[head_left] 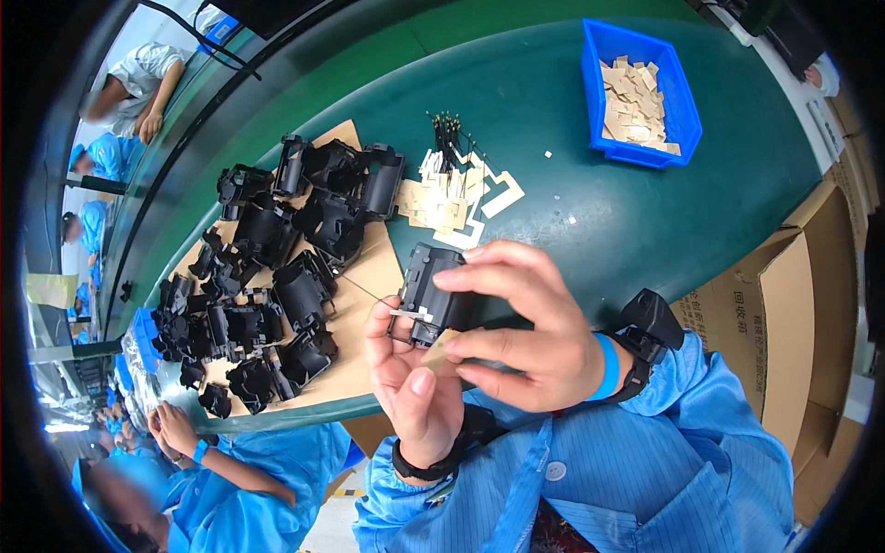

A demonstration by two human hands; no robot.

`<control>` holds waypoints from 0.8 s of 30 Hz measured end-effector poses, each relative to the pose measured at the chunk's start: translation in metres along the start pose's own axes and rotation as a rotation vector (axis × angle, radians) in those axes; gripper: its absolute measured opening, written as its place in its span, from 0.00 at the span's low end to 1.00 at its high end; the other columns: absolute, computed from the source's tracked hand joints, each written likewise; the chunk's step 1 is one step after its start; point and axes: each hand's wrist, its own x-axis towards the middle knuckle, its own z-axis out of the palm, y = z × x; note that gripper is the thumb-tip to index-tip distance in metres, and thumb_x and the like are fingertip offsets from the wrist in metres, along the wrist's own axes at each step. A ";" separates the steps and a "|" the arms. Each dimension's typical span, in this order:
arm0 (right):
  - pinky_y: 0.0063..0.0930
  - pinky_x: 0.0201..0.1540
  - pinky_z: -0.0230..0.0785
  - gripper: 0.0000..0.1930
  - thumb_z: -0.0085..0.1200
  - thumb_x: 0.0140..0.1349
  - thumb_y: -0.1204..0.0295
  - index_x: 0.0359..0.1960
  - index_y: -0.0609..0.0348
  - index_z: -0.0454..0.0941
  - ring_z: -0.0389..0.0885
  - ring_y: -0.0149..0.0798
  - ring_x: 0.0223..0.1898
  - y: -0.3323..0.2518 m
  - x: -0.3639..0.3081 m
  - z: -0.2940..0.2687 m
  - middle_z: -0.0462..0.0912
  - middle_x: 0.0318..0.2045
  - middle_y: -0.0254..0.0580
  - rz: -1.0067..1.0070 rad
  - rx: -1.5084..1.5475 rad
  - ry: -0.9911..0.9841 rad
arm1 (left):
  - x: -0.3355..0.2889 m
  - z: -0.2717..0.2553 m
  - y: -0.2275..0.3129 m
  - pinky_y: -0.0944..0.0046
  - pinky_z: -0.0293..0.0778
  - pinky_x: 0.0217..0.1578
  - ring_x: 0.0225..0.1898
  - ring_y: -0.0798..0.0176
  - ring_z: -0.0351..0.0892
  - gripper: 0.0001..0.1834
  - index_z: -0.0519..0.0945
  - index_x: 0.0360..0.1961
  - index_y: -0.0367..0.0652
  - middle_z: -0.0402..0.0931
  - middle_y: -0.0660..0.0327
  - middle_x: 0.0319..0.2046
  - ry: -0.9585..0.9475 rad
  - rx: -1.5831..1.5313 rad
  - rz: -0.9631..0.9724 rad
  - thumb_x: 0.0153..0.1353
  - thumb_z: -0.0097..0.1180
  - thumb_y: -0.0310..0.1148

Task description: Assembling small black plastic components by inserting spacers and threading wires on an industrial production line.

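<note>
My left hand (pixel 422 403) cradles a black plastic housing (pixel 430 281) from below and the left, its thumb apart from the housing. A thin dark wire (pixel 362 288) sticks out beside those fingertips, and a whitish strip (pixel 402 313) lies along the housing's near side. From the right, my right hand (pixel 539 346) reaches over, with its upper fingers resting on the housing. Lower down, its other fingers pinch a small tan paper piece (pixel 440 354) close to my left thumb. My right fingers partly hide the housing's right side.
Several more black housings (pixel 304 286) crowd a cardboard sheet (pixel 373 263) on the left. Beyond my hands lie cream adhesive pieces (pixel 442 203) with black wires (pixel 447 134). A blue bin (pixel 687 115) of tan pieces stands far right. A co-worker's hands (pixel 173 429) are at lower left.
</note>
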 end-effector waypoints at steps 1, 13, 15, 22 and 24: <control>0.44 0.49 0.62 0.09 0.60 0.40 0.74 0.27 0.57 0.77 0.67 0.54 0.48 -0.002 0.000 0.000 0.71 0.48 0.48 -0.009 -0.008 -0.009 | 0.000 0.005 0.000 0.62 0.70 0.47 0.47 0.60 0.71 0.33 0.56 0.56 0.38 0.66 0.55 0.47 0.002 0.042 -0.008 0.50 0.55 0.20; 0.44 0.56 0.53 0.08 0.62 0.43 0.70 0.25 0.55 0.77 0.62 0.52 0.55 0.006 0.000 -0.001 0.69 0.51 0.49 0.204 0.087 -0.030 | -0.006 -0.008 -0.011 0.62 0.68 0.48 0.46 0.63 0.70 0.32 0.57 0.55 0.40 0.66 0.57 0.45 0.075 0.341 0.167 0.50 0.58 0.19; 0.44 0.57 0.53 0.08 0.63 0.43 0.70 0.25 0.55 0.77 0.62 0.52 0.55 0.007 0.001 -0.003 0.69 0.51 0.49 0.201 0.081 -0.045 | -0.006 -0.009 -0.012 0.62 0.66 0.50 0.46 0.64 0.69 0.31 0.58 0.55 0.40 0.66 0.57 0.45 0.031 0.465 0.254 0.51 0.57 0.18; 0.43 0.56 0.53 0.09 0.62 0.40 0.73 0.22 0.54 0.73 0.61 0.51 0.56 0.004 0.002 -0.001 0.68 0.52 0.43 0.205 0.041 -0.018 | -0.007 -0.005 -0.014 0.63 0.66 0.50 0.45 0.65 0.69 0.29 0.58 0.54 0.39 0.66 0.57 0.44 0.025 0.500 0.339 0.52 0.56 0.18; 0.43 0.56 0.53 0.09 0.62 0.40 0.73 0.22 0.54 0.73 0.62 0.51 0.55 0.004 0.002 -0.001 0.68 0.51 0.43 0.196 0.039 -0.017 | -0.007 -0.004 -0.014 0.63 0.66 0.50 0.45 0.65 0.69 0.29 0.58 0.54 0.39 0.66 0.57 0.44 0.029 0.517 0.364 0.52 0.56 0.18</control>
